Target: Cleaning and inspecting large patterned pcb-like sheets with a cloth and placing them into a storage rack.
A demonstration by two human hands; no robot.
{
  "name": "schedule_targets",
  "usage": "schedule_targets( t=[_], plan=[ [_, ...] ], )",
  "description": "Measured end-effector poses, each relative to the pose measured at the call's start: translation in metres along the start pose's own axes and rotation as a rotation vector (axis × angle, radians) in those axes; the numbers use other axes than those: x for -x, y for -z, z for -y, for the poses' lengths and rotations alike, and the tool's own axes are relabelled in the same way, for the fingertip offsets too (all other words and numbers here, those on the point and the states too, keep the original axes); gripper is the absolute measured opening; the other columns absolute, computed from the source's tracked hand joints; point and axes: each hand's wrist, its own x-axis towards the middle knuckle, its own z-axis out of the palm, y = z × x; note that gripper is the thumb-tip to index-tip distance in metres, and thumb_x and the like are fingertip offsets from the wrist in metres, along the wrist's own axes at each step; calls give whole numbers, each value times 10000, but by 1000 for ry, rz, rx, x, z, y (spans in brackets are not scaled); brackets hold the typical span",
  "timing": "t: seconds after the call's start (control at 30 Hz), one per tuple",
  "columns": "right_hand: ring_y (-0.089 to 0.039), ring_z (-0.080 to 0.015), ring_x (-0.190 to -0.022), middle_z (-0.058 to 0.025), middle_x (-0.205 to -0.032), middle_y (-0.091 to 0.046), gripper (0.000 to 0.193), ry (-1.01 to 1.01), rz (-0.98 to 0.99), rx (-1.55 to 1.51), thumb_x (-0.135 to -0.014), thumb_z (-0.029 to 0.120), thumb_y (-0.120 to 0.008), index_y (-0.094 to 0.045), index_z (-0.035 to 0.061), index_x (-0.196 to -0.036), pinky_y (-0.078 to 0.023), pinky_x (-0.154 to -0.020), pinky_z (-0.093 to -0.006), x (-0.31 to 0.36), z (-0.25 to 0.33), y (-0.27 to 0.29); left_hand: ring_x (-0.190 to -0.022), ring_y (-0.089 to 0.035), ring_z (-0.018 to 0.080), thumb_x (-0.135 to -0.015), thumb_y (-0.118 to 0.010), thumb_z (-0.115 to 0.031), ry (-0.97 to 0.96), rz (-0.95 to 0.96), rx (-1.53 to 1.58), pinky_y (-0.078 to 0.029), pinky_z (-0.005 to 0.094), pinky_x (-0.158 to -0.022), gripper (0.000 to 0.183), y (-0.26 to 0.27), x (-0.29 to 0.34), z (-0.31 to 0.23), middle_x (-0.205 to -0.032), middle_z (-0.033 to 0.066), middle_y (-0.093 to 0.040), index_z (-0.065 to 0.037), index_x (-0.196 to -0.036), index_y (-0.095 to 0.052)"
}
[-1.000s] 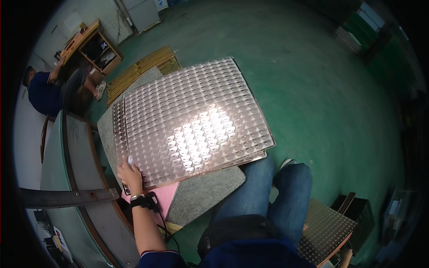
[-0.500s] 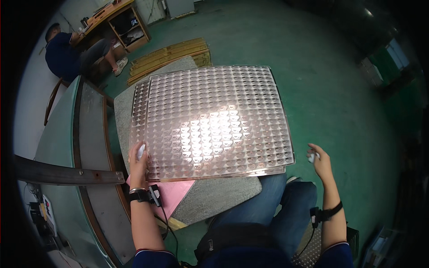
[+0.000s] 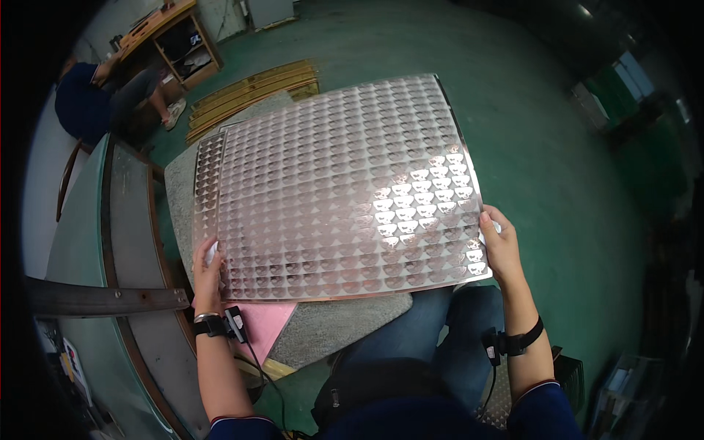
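Observation:
A large, thin, shiny sheet (image 3: 315,198), patterned with rows of small bowl-shaped marks, lies across a stack in front of me. Its right side is raised and tilted, and bright glare covers the right part. My right hand (image 3: 501,246) grips the right edge near the front corner, thumb on top. At the near left edge my left hand (image 3: 207,273) is closed with curled fingers round the sheet's border. Both hands have white wraps on a finger or thumb. Another patterned sheet (image 3: 210,165) shows underneath as a strip along the left.
Under the sheets lies a grey board (image 3: 352,323) with pink paper (image 3: 265,326). A metal bar (image 3: 110,297) and glass-topped bench (image 3: 73,242) stand left. Yellowish slats (image 3: 249,92) lie beyond. A person (image 3: 84,99) sits by a wooden desk (image 3: 183,44) at far left.
My right hand has come in from the right and taken hold of the sheet's right edge. That side has risen and tilted; the glare has shifted right. My left hand stays at the left edge.

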Motion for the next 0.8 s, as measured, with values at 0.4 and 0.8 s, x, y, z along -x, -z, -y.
schedule_targets(
  t=[0.4, 0.8],
  plan=[
    [-491, -76, -864, -10, -929, -574, 274, 253, -12, -42, -909, 198, -506, -559, -21, -1063, -396, -793, -229, 59, 22, 4, -937, -547, 189, -912, -498, -232, 148, -61, 159, -448, 307, -817, 396, 11, -52, -12, -1037, 96, -552, -22, -1243, -444],
    [-515, -91, -718, -30, -751, -589, 340, 244, 77, 106, -899, 230, -528, -601, -24, -685, -408, -675, -245, 86, 37, 76, -767, -586, 138, -913, -508, -292, 28, 12, 502, -479, 282, -672, 275, -19, 4, -90, -917, 33, -601, -37, -1003, -556]
  ],
)
